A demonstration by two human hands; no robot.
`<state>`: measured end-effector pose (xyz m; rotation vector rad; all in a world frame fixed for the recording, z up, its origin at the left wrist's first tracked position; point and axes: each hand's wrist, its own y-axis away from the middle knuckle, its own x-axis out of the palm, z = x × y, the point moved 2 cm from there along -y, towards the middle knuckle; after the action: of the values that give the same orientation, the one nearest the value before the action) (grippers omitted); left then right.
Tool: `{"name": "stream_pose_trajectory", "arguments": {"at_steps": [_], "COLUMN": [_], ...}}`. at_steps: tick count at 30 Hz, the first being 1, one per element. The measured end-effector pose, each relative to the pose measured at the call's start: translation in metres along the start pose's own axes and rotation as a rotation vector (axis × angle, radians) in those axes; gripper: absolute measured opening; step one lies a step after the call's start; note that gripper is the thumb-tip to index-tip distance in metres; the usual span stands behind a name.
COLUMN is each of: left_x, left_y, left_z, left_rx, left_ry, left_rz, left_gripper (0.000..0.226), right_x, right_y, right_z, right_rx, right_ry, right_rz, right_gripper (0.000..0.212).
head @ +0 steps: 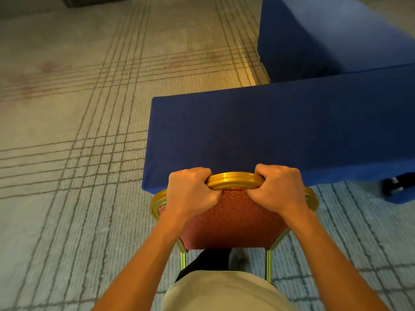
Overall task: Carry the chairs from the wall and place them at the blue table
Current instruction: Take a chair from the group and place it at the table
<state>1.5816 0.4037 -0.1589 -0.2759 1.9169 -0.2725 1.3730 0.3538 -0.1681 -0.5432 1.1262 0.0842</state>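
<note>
A chair [233,217] with a gold frame and red patterned back stands right in front of me, its back towards me. My left hand [189,190] grips the left part of the gold top rail. My right hand [277,189] grips the right part of the same rail. The chair's top rail sits against the near edge of the blue table [258,131], close to the table's left end. The seat is hidden under the back and the blue cloth. Two gold rear legs show below the back.
A second blue-draped table [325,37] stands behind the first, at the upper right. Patterned carpet [78,142] stretches to the left and ahead. A dark wheeled object [396,185] pokes out under the cloth at the right. My dark shoe [208,259] is between the chair's legs.
</note>
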Motion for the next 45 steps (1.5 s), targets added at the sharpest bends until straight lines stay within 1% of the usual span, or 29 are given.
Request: {"name": "stream_pose_trajectory", "arguments": {"at_steps": [7,12,14,17,21,24,27,31,34,37,40,45], "left_x": [0.038,0.054,0.061,0.072,0.08,0.084,0.096,0.103,0.103,0.107,0.108,0.109], "left_y": [-0.055,-0.117,-0.133,-0.146,-0.16,-0.16,-0.149,-0.128,-0.128,-0.13,-0.123,-0.1], "left_z": [0.026,0.037,0.042,0.05,0.051,0.048,0.048,0.055,0.054,0.052,0.052,0.05], "left_rx": [-0.058,-0.044,-0.039,-0.035,-0.029,-0.038,-0.082,-0.131,-0.164,-0.196,-0.206,-0.168], "left_ry": [0.0,0.019,0.027,0.029,0.035,0.028,0.027,0.03,-0.004,-0.04,-0.059,-0.079], "left_rz": [0.004,-0.008,0.022,0.019,-0.01,-0.035,0.001,-0.067,-0.039,-0.015,-0.044,-0.095], "left_gripper": [0.039,0.041,0.042,0.04,0.038,0.032,0.029,0.027,0.03,0.031,0.031,0.03], "right_x": [0.034,0.051,0.056,0.066,0.073,0.078,0.091,0.109,0.109,0.108,0.106,0.099], "right_y": [-0.063,-0.119,-0.135,-0.149,-0.162,-0.163,-0.156,-0.14,-0.141,-0.144,-0.138,-0.115], "right_z": [-0.024,-0.048,-0.054,-0.06,-0.068,-0.076,-0.082,-0.079,-0.077,-0.082,-0.078,-0.069], "right_rx": [-0.056,-0.057,-0.055,-0.079,-0.113,-0.148,-0.161,-0.212,-0.196,-0.164,-0.146,-0.148], "right_ry": [0.015,0.026,0.024,0.009,-0.028,-0.066,-0.085,-0.084,-0.086,-0.06,-0.049,-0.054], "right_rz": [0.01,0.008,0.014,0.008,-0.062,-0.086,-0.032,0.031,0.065,0.135,0.174,0.131], "right_gripper": [0.038,0.043,0.042,0.039,0.036,0.035,0.034,0.032,0.033,0.038,0.04,0.033]}}
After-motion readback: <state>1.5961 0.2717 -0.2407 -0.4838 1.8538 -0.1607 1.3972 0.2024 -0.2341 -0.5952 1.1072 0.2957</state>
